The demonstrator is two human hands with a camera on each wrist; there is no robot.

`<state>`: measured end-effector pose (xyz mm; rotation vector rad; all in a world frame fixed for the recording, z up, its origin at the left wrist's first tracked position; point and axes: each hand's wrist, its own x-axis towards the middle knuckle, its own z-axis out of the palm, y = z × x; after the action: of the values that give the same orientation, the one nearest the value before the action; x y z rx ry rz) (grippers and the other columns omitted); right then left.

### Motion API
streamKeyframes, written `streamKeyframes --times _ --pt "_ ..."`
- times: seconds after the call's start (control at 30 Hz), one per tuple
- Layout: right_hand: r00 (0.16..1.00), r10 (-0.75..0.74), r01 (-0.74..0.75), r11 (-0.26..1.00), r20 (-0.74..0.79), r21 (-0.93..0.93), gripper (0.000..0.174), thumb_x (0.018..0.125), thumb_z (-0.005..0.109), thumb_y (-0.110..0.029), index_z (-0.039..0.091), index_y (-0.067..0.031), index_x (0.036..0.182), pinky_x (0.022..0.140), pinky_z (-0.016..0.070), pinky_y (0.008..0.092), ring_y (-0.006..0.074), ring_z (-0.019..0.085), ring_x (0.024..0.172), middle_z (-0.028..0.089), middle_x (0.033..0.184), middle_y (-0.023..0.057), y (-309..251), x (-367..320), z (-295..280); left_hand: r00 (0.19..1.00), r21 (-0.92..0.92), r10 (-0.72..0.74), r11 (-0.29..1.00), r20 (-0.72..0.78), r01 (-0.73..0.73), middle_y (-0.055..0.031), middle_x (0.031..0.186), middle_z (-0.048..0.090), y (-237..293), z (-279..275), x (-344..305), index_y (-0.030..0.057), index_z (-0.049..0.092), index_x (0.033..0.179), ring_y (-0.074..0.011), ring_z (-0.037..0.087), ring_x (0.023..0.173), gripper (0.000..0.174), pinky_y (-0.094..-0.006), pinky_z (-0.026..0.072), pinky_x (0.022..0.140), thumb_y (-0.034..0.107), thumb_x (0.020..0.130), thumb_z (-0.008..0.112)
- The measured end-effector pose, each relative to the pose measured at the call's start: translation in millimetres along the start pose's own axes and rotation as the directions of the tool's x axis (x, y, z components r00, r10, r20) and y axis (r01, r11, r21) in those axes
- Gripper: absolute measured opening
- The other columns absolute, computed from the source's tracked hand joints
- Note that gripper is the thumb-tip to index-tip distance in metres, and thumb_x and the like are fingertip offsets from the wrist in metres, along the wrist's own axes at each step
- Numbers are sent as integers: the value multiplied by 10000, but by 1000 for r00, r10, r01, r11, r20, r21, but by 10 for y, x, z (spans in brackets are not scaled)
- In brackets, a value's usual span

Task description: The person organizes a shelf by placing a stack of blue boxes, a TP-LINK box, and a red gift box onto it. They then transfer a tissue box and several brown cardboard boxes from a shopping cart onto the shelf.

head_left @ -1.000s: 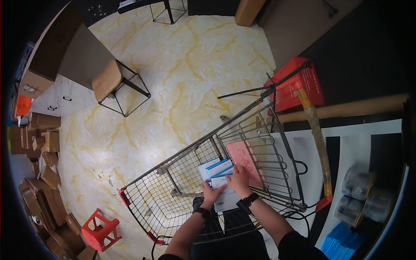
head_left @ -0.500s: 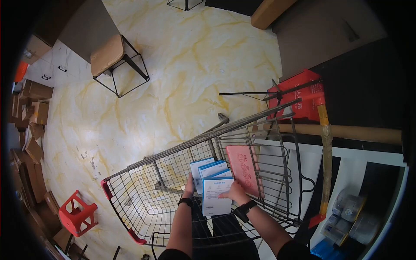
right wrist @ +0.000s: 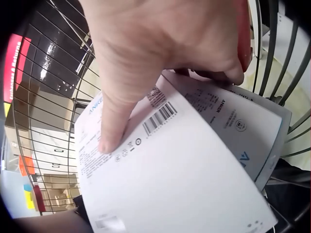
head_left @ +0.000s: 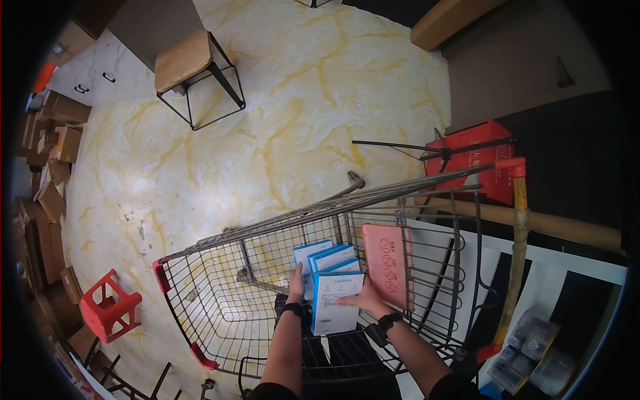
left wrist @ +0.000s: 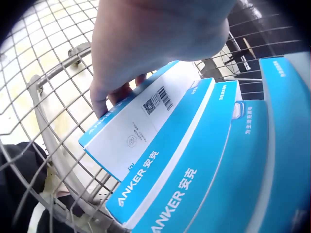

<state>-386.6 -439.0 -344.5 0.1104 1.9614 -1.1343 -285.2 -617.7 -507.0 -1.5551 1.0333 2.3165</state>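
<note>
Several white-and-blue Anker boxes (head_left: pixel 339 308) stand fanned together inside a wire shopping cart (head_left: pixel 172 308). My left hand (head_left: pixel 297 285) holds the left side of the stack, and in the left wrist view its fingers (left wrist: pixel 119 92) bend behind the outermost box (left wrist: pixel 160 104). On the right side, my right hand (head_left: pixel 375 299) grips the stack. The right wrist view shows its thumb (right wrist: pixel 112 127) lying across the printed face of the front box (right wrist: pixel 175 174), its other fingers behind. Right beside this hand lies a pink pack (head_left: pixel 387 267) with red print.
A red plastic stool (head_left: pixel 110 307) and a wooden-topped stool (head_left: pixel 183 61) stand on the marbled floor. Cardboard boxes (head_left: pixel 50 193) pile up at left. Rolls of clear-wrapped material (head_left: pixel 533 340) sit on a shelf at right, below a red bag (head_left: pixel 477 157).
Both hands were over the boxes' tops; the left hand has moved to the stack's left side and the right thumb onto the front box. The front box shows more of its face. The view has shifted.
</note>
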Motion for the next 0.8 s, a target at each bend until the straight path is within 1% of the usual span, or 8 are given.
streamKeyframes --times 0.13,0.2,0.3,0.37,0.43,0.53,0.57,0.8 --pt "993 -69 72 997 93 -31 715 512 852 -181 483 -16 1102 823 458 306 173 561 958 597 1015 88 -217 56 4 996 254 64 966 -62 -46 -145 981 572 287 -82 -167 -41 522 1069 -216 539 890 578 -321 407 797 486 853 424" --pt "984 -76 84 996 162 -39 791 497 864 -239 453 -7 1131 834 454 306 183 558 977 591 1025 95 -285 85 18 999 -121 13 993 44 -8 -133 1019 563 208 -237 -6 -16 508 1102 -203 537 900 562 -306 405 815 482 859 412" --pt "987 -68 39 980 146 196 660 547 841 -205 509 -19 1086 819 459 309 172 561 959 610 1003 82 -212 134 58 998 -89 -37 995 44 41 -108 1044 560 217 -370 90 18 498 1135 -199 528 933 552 -308 400 838 487 861 403" --pt "982 15 -65 963 187 263 583 596 811 -147 527 -14 1088 812 458 313 168 565 936 606 1032 71 -271 128 8 997 -100 -43 994 66 49 -102 1037 568 433 -263 -52 28 501 1138 -196 525 948 552 -312 399 841 492 854 414" --pt "962 110 -186 936 251 300 568 636 783 -158 516 -18 1117 841 436 318 174 554 963 593 1063 70 -161 146 -39 984 98 -161 983 77 153 -99 1019 589 1163 130 -653 53 505 1148 -198 536 941 558 -328 403 839 507 827 458" --pt "906 218 -378 804 363 460 536 708 725 -197 498 -29 1164 901 382 332 186 524 1020 570 1112 74 82 162 -56 953 324 -254 927 164 191 -109 1119 570 1009 -78 -488 78 473 1202 -224 546 976 668 -387 341 916 590 774 478" --pt "885 228 -441 691 406 573 522 740 695 -225 491 -36 1182 932 350 339 193 506 1049 561 1129 78 163 181 -59 944 335 -257 925 207 178 -104 1100 577 930 -108 -440 76 484 1184 -214 550 967 632 -381 374 895 553 772 524" --pt "872 295 -468 735 390 491 479 784 628 -277 481 -33 1169 942 351 370 224 500 1067 551 1143 94 126 222 -98 903 147 -246 967 353 206 -92 1166 534 761 -211 -499 66 453 1204 -211 523 1036 594 -389 414 881 466 783 580"
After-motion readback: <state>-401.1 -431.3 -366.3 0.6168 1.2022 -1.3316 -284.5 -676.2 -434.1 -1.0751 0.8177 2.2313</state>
